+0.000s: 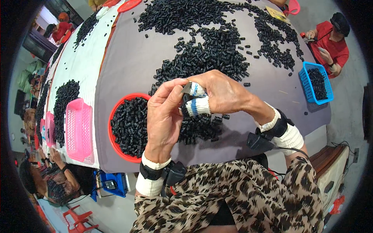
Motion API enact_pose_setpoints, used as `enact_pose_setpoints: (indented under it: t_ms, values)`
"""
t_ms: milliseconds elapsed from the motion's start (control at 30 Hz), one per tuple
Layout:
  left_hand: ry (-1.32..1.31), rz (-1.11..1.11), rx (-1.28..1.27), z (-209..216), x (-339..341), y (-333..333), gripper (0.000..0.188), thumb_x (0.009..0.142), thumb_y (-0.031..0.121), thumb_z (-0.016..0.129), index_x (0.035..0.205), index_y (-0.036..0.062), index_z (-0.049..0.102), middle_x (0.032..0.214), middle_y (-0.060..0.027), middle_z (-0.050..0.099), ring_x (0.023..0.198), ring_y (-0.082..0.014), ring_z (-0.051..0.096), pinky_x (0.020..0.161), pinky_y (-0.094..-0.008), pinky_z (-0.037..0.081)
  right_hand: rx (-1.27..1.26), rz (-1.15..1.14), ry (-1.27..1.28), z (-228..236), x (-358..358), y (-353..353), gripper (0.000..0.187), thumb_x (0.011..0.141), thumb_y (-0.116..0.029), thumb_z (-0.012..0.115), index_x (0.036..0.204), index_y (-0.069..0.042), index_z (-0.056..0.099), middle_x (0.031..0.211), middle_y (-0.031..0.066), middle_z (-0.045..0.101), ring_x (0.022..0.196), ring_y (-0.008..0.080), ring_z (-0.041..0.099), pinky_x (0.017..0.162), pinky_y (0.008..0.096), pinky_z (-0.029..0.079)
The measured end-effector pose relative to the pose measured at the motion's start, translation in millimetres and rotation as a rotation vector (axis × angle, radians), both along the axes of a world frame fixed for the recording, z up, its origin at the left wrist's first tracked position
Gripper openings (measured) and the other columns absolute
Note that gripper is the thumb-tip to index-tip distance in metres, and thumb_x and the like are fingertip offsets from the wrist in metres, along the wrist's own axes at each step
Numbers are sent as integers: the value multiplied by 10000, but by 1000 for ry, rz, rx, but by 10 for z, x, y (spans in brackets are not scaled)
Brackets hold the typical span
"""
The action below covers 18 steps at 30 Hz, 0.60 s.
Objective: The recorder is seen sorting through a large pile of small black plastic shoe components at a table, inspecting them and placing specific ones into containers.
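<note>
My left hand (pixel 163 120) is raised over the table, its thumb and forefinger pinched against the fingers of my right hand (pixel 229 93). White fabric wraps with blue marks (pixel 198 105) cover fingers of my right hand, which is curled closed. A small flat grey piece, like a blade (pixel 187 88), juts from the right fingers at the left fingertips. What the left fingers pinch is mostly hidden. Below lies a pile of small black ribbed cylinders (pixel 200 130), beside a red round basin (pixel 112 134) filled with the same pieces.
More black pieces (pixel 210 54) spread across the grey-covered table (pixel 124 58). A blue basket (pixel 328 91) holds some at the right, near a person in red (pixel 332 44). Pink baskets (pixel 79 130) stand left, with another person (pixel 46 174) seated beyond. Red stools (pixel 79 219) are lower left.
</note>
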State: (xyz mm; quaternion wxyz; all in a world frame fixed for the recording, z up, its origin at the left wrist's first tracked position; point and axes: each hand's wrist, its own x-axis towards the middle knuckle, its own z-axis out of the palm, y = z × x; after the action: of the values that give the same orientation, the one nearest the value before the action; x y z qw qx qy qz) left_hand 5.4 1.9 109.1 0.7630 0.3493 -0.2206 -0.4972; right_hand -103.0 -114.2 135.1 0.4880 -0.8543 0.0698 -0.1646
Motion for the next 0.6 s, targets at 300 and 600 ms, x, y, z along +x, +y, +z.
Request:
enact_pose_setpoints:
  t_ms: [300, 600]
  values:
    - [28, -41, -47, -18, 20, 29, 218, 873, 119, 535, 1057, 3, 551, 943, -62, 604, 830, -111, 585, 739, -261, 490, 16, -8, 18, -2, 12, 0, 304, 704, -290, 653, 780, -3, 588, 650, 133, 595, 566, 245, 560, 563, 346, 442]
    - [116, -73, -59, -4, -23, 37, 260, 888, 127, 504, 1098, -24, 526, 980, -95, 605, 866, -146, 597, 769, -280, 493, 40, -14, 51, 21, -21, 10, 301, 708, -288, 653, 783, -5, 585, 644, 107, 594, 560, 202, 546, 566, 335, 435]
